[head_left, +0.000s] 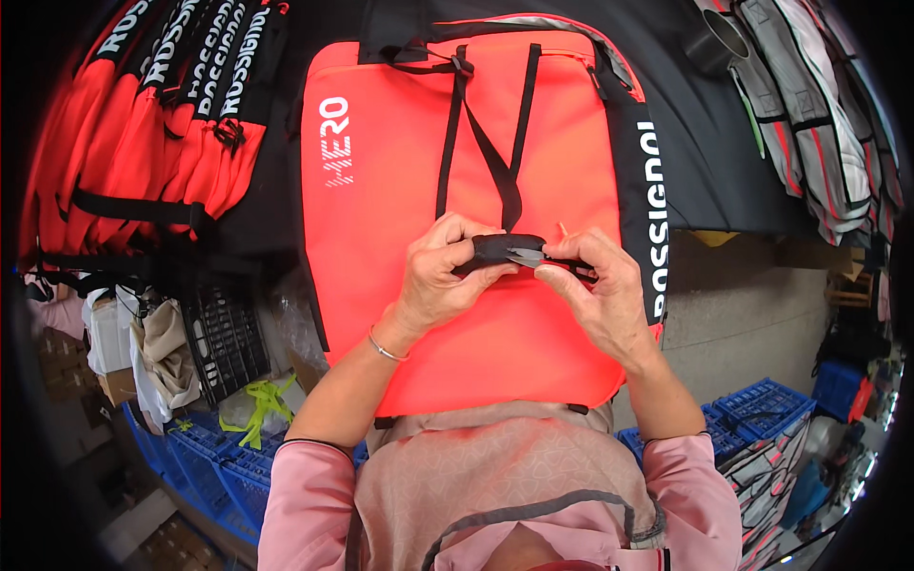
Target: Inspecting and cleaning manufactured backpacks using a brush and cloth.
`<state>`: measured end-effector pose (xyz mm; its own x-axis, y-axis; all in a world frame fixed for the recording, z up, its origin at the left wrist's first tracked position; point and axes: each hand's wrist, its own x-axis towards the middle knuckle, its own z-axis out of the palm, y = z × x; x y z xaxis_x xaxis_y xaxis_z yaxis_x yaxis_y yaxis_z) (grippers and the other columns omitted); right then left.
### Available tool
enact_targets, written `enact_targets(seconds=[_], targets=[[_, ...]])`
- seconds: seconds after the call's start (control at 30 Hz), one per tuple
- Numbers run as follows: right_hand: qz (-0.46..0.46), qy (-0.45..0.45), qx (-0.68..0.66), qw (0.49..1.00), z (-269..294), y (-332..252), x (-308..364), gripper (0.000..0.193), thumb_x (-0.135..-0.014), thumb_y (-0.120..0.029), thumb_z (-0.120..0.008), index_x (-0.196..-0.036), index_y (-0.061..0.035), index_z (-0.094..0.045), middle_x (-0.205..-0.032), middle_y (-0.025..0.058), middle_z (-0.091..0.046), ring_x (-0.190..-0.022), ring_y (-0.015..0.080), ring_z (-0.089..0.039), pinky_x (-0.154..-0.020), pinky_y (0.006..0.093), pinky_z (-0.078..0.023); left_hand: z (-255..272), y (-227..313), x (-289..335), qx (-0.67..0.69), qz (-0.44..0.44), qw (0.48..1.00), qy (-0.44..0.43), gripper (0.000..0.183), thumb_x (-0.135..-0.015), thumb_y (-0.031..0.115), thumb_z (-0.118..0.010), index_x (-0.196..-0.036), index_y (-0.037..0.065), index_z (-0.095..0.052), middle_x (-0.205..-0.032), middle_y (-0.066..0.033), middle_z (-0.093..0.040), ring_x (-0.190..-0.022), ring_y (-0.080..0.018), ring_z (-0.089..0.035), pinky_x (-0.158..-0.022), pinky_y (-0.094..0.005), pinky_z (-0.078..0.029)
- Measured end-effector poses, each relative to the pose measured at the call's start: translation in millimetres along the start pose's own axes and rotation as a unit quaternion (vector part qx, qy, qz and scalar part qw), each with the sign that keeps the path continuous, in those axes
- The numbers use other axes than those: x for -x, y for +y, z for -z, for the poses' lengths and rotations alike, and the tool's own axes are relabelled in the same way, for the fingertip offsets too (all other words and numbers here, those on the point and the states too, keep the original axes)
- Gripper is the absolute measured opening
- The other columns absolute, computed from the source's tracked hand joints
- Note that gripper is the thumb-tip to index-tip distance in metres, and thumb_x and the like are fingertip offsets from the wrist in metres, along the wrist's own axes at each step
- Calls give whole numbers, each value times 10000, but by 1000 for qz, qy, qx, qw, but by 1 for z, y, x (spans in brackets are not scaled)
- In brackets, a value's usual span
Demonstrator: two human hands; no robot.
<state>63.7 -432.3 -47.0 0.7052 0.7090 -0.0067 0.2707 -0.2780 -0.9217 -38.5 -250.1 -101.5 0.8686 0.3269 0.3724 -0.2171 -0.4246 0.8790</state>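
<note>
Tabletop [724, 171]: dark surface, carrying the work.

Bag [457, 219]: large, flat, bright orange-red with black side panels; it lies front-up at the near edge and overhangs toward the person. Risk: a pull on the straps could slide it off the edge.

Stack of matching bags [143, 124]: upper left, well apart.

Black webbing straps [486, 143]: they run down the bag's face and meet at the handle wrap.

Handle wrap [505, 249]: black, at the bag's middle, pinched between both hands.

Left hand [443, 271]: closed on the wrap's left end.

Right hand [595, 281]: fingers closed on its right end, beside a small grey metal part [524, 254], kind unclear. Risk: uneven grip could twist the wrap or nip a fingertip.
</note>
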Motion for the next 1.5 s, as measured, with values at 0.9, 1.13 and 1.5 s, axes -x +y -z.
enact_targets(seconds=[0.9,1.13,1.5], targets=[[38,-14,29,999,4,9,-7,176,-796,-67,-778,-902,10,-660,-795,82,-598,-677,160,-596,-621,272,-493,0,-6,0,7,6,1000,-6,306,-646,42,-858,-936,51,-761,-824,-49,-674,-753,-166,-602,-647,-288,-481],[28,-9,-5,1000,4,7,-4,146,-820,-35,-750,-885,32,-637,-829,58,-595,-718,106,-558,-655,238,-454,2,-5,1,-5,-10,1000,-18,317,-638,50,-863,-938,46,-760,-829,-55,-674,-756,-177,-606,-650,-294,-486],[-91,93,-48,990,34,14,20,243,-868,-82,-714,-1067,12,-610,-859,7,-574,-714,67,-508,-670,217,-448,31,61,78,-169,3,974,-153,225,-641,-55,-666,-861,-13,-682,-1204,-124,-637,-1209,-369,-526,-1028,-463,-432]])
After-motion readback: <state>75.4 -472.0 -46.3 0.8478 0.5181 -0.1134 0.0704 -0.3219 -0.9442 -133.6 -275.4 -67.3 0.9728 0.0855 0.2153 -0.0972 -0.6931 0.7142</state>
